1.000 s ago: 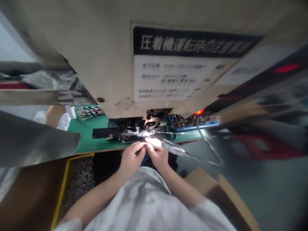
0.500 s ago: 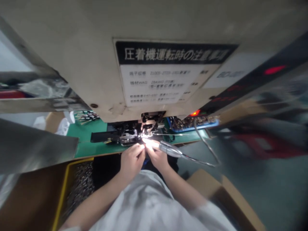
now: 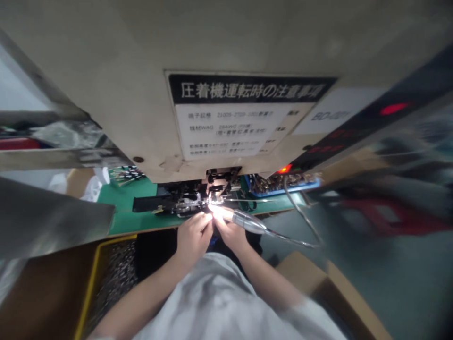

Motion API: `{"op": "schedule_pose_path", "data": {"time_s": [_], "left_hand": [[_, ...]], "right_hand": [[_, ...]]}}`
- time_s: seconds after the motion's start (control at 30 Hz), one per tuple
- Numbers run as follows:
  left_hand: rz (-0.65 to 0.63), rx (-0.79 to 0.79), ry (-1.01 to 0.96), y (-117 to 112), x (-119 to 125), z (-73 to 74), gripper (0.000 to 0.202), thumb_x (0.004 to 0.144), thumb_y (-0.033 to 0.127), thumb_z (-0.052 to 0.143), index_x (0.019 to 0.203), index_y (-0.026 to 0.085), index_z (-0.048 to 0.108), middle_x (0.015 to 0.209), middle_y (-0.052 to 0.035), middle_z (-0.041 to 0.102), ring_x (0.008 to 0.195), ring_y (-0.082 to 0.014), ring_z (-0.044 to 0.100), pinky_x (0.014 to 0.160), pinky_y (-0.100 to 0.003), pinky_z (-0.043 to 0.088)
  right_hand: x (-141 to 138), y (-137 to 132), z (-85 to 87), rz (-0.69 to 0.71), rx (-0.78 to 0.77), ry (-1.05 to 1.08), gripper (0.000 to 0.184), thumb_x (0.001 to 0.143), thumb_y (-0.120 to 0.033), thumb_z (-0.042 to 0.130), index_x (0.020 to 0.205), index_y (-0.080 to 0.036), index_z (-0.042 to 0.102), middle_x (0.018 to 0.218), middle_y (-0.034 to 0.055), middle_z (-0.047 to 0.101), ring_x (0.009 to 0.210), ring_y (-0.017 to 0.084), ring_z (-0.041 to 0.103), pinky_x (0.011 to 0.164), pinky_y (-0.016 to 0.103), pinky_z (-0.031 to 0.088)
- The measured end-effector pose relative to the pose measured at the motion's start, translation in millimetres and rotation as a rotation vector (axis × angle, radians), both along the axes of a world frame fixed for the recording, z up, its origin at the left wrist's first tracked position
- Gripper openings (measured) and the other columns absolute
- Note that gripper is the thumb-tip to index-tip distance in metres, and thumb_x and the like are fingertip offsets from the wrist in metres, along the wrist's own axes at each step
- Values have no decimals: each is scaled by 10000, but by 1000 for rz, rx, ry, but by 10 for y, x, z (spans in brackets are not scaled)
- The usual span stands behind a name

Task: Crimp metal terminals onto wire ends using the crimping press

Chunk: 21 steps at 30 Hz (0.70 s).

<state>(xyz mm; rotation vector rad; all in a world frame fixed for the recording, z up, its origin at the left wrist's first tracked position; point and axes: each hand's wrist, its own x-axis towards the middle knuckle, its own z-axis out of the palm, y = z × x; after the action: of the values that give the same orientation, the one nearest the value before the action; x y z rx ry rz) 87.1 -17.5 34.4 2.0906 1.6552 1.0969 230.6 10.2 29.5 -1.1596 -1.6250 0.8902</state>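
My left hand (image 3: pixel 193 233) and my right hand (image 3: pixel 230 232) meet in front of the crimping machine (image 3: pixel 148 118). Both are closed in a pinch, fingertips close together just before the brightly lit crimping head (image 3: pixel 214 196). Glare and the fingers hide what they hold. A lamp with a silver head (image 3: pixel 249 222) on a bendy metal neck reaches over my right hand and shines on the fingertips. Above, a printed label (image 3: pixel 226 125) is fixed to the machine's housing.
A blue tray (image 3: pixel 300 185) full of small metal-tipped pieces stands behind at right. Wire ends (image 3: pixel 127 174) lie on the green bench top (image 3: pixel 123 196) at left. Below are a yellow-rimmed bin (image 3: pixel 88 288) of small parts and a cardboard box (image 3: pixel 304 271). A metal sheet (image 3: pixel 53 215) juts in at left.
The view has shifted slightly, so the machine and its label sit a little lower. Both hands keep the same pinch at the same spot before the crimping head.
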Motion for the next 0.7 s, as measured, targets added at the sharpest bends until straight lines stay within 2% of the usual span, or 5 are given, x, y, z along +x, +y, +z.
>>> {"op": "schedule_pose_path", "data": {"time_s": [0.33, 0.7], "left_hand": [[20, -10, 11, 29, -13, 15, 209, 921, 209, 516, 913, 204, 725, 949, -54, 748, 863, -181, 706, 793, -263, 552], [18, -13, 3, 41, -31, -12, 222, 920, 223, 514, 925, 210, 735, 960, -57, 754, 878, -192, 712, 800, -281, 564]], "right_hand": [[-40, 44, 103, 23, -54, 83, 248, 882, -242, 609, 1096, -273, 732, 1059, 18, 748, 1015, 242, 704, 937, 398, 580], [-55, 56, 79, 10, -87, 78, 244, 885, -293, 598, 1086, -247, 728, 1035, 40, 750, 990, 238, 701, 905, 395, 575]]}}
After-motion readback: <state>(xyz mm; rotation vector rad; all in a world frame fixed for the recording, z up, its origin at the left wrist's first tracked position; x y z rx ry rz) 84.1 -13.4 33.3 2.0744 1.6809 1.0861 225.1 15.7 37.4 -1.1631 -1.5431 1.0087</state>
